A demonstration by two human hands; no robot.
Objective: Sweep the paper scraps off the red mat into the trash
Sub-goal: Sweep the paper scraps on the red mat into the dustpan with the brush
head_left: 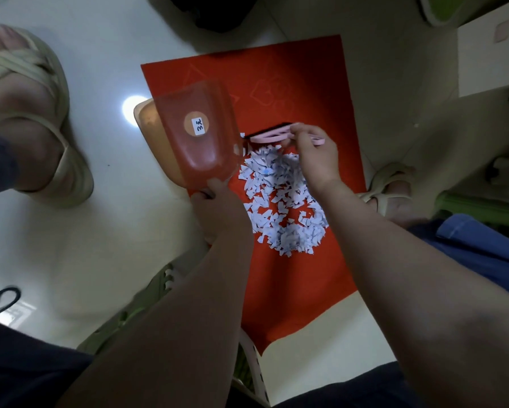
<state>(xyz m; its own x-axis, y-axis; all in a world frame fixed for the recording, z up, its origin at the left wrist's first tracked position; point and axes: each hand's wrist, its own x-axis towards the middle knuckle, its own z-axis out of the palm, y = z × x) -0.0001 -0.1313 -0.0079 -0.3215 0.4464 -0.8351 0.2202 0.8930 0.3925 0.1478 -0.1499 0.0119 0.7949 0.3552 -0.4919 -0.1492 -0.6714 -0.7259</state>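
A red mat [303, 92] lies on the pale floor. A dense pile of white paper scraps [279, 201] covers its middle. My left hand [217, 204] grips the handle of a translucent pink dustpan [197, 134], held tilted over the mat's left edge, its round sticker facing up. My right hand [315, 154] holds a small pink brush [273, 135] with dark bristles just beyond the far edge of the pile. The dustpan's lip sits close to the brush tip.
A sandalled foot [32, 113] rests on the floor at the left and another [391, 187] beside the mat's right edge. A pale green slatted basket [159, 293] shows under my left forearm. A white box [491, 54] stands at the far right.
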